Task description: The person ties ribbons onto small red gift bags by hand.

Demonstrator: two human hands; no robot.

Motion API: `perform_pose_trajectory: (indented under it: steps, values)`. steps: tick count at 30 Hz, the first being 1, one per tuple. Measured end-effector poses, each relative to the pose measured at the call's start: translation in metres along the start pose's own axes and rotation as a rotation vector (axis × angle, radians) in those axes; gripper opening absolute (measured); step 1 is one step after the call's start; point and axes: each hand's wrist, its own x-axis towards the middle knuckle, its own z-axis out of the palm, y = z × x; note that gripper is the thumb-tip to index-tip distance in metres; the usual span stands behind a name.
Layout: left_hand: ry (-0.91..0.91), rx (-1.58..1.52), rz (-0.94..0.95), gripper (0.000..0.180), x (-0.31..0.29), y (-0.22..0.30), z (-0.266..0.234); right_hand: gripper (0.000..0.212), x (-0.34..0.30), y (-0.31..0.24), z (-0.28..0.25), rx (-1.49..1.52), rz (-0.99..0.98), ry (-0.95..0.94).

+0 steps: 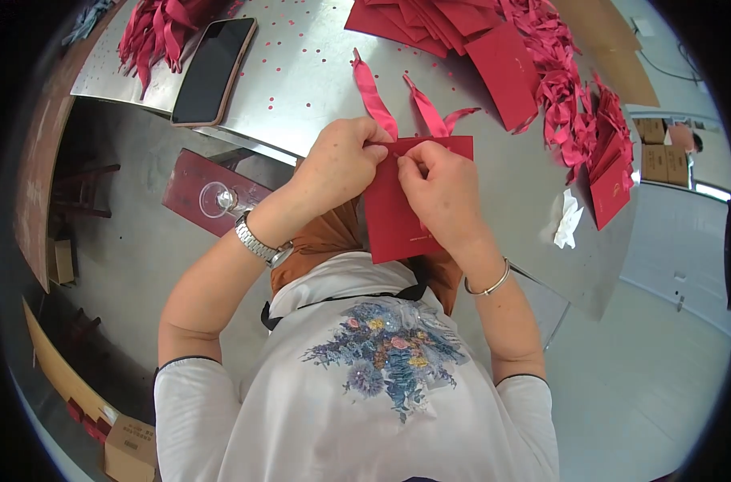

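I view the desk (pixel 534 213); the red packet (pixel 390 207) is at its near edge. Left hand (pixel 343 153): closed, pinching the packet's upper-left corner. Right hand (pixel 442 189): curled at its front; grip I cannot tell. Pink ribbon (pixel 373 98): beyond.

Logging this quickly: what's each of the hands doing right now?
Left hand: closed, pinching the red packet near its top edge.
Right hand: closed in a pinch over the packet; what it grips can't be told.
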Motion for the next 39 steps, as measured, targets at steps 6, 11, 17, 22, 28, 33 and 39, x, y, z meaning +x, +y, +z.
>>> perform_pose_trajectory:
  steps: [6,11,17,22,28,33,39]
  values:
    - [0.098,-0.049,0.082,0.013,-0.006,-0.010,0.011,0.016,0.023,-0.008,-0.013,-0.096,0.067,-0.210]
    - [0.121,-0.081,0.119,0.012,-0.005,-0.013,0.009,0.014,0.020,-0.026,-0.008,-0.556,-0.163,-0.281]
    - [0.059,-0.292,-0.109,0.016,-0.001,-0.008,0.000,0.008,0.001,-0.008,-0.011,-0.009,-0.108,-0.021]
    - [-0.106,-0.236,-0.201,0.015,0.002,0.001,-0.008,0.006,-0.008,-0.011,-0.011,0.127,-0.040,0.008]
    - [-0.082,-0.521,-0.288,0.018,0.004,-0.004,-0.008,0.005,-0.004,-0.010,-0.007,0.070,-0.094,0.070]
    - [-0.051,-0.411,-0.266,0.017,0.001,0.003,-0.008,0.005,0.002,-0.008,-0.001,0.058,-0.097,0.098]
    - [-0.028,-0.351,-0.234,0.017,0.000,0.001,-0.007,0.006,0.005,-0.009,0.002,-0.081,-0.197,0.117]
